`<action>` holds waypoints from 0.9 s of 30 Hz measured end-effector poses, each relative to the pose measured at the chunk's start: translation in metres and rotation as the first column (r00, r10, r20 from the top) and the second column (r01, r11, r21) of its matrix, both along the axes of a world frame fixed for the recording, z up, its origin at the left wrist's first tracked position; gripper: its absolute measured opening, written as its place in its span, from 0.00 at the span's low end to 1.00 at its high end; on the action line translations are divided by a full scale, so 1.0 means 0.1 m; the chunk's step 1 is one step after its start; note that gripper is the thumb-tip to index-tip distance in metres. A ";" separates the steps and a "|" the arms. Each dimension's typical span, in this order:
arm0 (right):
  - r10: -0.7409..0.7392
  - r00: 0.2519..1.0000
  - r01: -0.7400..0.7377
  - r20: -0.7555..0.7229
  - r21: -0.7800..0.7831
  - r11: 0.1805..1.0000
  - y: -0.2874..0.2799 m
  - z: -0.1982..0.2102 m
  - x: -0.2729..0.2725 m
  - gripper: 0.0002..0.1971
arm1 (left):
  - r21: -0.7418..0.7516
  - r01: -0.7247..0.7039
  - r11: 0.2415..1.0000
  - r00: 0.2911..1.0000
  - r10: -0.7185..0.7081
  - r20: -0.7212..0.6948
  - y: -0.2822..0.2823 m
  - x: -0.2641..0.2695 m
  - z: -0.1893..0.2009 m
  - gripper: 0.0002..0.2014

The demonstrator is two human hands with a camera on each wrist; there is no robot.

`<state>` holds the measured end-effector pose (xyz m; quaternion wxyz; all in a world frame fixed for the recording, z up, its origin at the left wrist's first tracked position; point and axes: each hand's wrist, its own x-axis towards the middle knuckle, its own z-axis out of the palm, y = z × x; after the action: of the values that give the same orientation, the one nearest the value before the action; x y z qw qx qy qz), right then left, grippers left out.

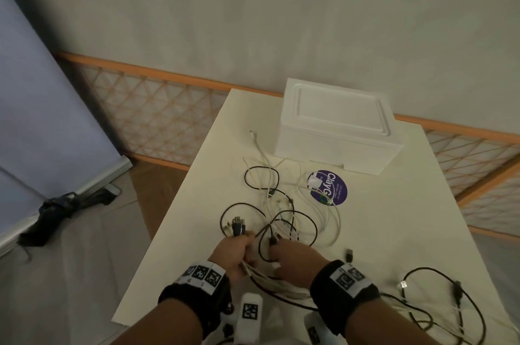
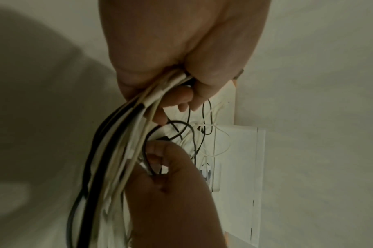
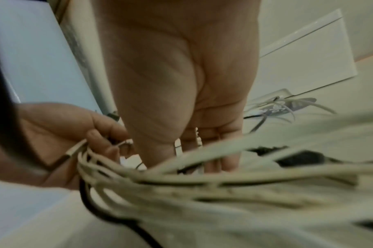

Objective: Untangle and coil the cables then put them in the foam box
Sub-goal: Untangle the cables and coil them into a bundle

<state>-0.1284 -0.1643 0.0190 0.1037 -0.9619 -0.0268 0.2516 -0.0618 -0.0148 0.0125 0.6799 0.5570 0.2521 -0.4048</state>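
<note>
Black and white cables [image 1: 281, 204] lie tangled on the table in front of the white foam box [image 1: 334, 125], whose lid is on. My left hand [image 1: 240, 249] grips a bundle of white and black cables [image 2: 139, 117]; several plugs [image 1: 237, 225] stick out past its fingers. Just to its right, my right hand [image 1: 277, 250] pinches a black cable [image 1: 272, 240] that loops out of the tangle. In the left wrist view the right hand [image 2: 160, 166] holds that black loop close to the bundle. The right wrist view shows the left hand [image 3: 92, 139] gripping blurred strands.
A round purple sticker [image 1: 329, 188] lies on the cream table [image 1: 394, 218] below the box, partly under white cable. More black and white cables [image 1: 439, 302] trail at the near right. The table's left edge [image 1: 168, 218] drops to the floor.
</note>
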 end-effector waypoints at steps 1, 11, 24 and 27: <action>0.014 1.000 -0.014 -0.001 -0.022 1.000 0.01 -0.02 0.00 0.14 | -0.048 0.014 0.999 1.000 -0.015 -0.013 0.00 0.00 0.01 0.06; -0.731 0.682 0.398 0.017 0.830 0.391 -0.17 0.71 0.25 0.04 | -0.128 0.111 0.985 0.994 -0.111 0.010 -0.23 0.15 0.25 0.11; -0.816 0.572 0.416 -0.085 0.887 0.199 -0.54 0.57 -0.17 0.13 | -0.198 -0.202 0.959 0.976 0.180 -0.125 -0.42 0.28 0.09 0.18; -0.883 0.463 0.426 -0.079 0.893 0.143 -0.76 0.59 -0.33 0.16 | -0.066 -0.215 0.974 0.974 0.209 -0.082 -0.39 0.39 0.03 0.15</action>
<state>-0.1616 -0.2400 0.0784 0.6332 -0.7134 0.2774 -0.1144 -0.0231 -0.0534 0.0151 0.7297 0.4857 0.3199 -0.3594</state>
